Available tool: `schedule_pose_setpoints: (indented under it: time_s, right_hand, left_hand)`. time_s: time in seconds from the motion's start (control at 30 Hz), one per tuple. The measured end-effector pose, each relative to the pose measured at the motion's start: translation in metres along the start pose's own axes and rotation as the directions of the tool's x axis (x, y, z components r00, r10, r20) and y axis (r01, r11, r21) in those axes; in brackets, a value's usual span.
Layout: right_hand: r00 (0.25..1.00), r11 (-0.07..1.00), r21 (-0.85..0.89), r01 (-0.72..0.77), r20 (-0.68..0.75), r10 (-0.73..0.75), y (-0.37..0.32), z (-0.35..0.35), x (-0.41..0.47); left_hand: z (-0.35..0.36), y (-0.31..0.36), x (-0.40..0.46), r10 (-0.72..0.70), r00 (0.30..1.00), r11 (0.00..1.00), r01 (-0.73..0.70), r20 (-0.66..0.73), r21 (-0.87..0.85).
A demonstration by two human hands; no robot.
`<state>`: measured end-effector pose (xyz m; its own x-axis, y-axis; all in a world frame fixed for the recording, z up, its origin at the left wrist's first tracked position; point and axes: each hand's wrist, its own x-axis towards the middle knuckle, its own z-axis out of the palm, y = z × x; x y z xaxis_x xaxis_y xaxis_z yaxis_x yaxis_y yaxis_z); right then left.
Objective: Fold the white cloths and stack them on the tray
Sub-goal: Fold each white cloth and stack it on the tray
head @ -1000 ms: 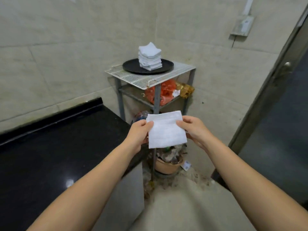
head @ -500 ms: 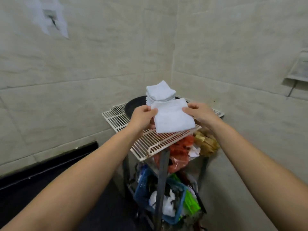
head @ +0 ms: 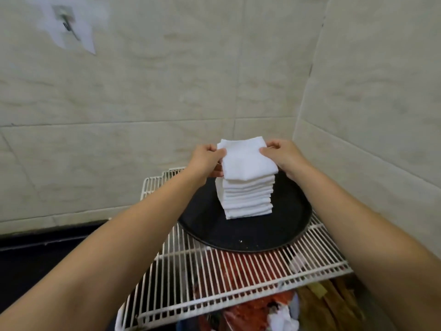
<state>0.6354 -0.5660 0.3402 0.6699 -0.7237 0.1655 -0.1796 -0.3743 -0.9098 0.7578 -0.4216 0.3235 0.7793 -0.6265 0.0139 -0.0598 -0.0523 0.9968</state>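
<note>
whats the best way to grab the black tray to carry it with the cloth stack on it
Probably grip the black tray by its raised rim at the left and right edges, one hand each side, reaching in level over the wire rack. The tall stack of folded cloths sits off-centre toward the back, so a two-sided hold should keep it flat.

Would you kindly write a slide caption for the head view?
Both hands, left hand and right hand, set a folded white cloth atop the stack on the black tray.
</note>
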Motion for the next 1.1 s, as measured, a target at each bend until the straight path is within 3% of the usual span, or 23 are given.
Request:
schedule_pose_setpoints:
  time_s: [0.17,0.3,0.43,0.6,0.7,0.83,1.0,1.1]
  right_hand:
    - [0.999,1.0,-0.013,-0.005,0.032,0.006,0.017,0.004,0.004]
    - [1.0,0.991,-0.132,0.013,-0.016,-0.015,0.003,0.0,-0.002]
    - [0.977,0.949,-0.253,0.186,-0.054,-0.206,-0.04,0.011,-0.022]
    - [0.905,0.842,-0.33,0.426,0.159,-0.396,-0.103,0.093,-0.088]
    - [0.82,0.771,-0.303,0.56,0.337,-0.463,-0.129,0.177,-0.158]
    - [0.662,0.682,-0.214,0.699,0.554,-0.505,-0.149,0.301,-0.276]
    - [0.404,0.54,-0.072,0.839,0.746,-0.529,-0.174,0.43,-0.438]
    - [0.256,0.458,0.008,0.889,0.82,-0.512,-0.18,0.489,-0.533]
  left_hand:
    - [0.005,-0.019,0.002,-0.017,0.999,0.998,0.02,-0.051,0.066]
    - [-0.01,-0.011,-0.011,-0.031,0.993,0.994,0.042,-0.111,0.097]
    - [-0.056,0.007,-0.048,0.014,0.988,0.99,0.008,-0.156,0.138]
    - [-0.15,0.01,-0.145,0.095,0.969,0.967,-0.035,-0.23,0.251]
    - [-0.225,-0.008,-0.228,0.143,0.937,0.914,-0.002,-0.319,0.406]
    - [-0.331,-0.04,-0.359,0.162,0.861,0.801,0.171,-0.482,0.574]
    - [-0.442,-0.087,-0.525,0.143,0.727,0.587,0.484,-0.672,0.649]
    - [-0.489,-0.127,-0.62,0.089,0.635,0.436,0.668,-0.768,0.603]
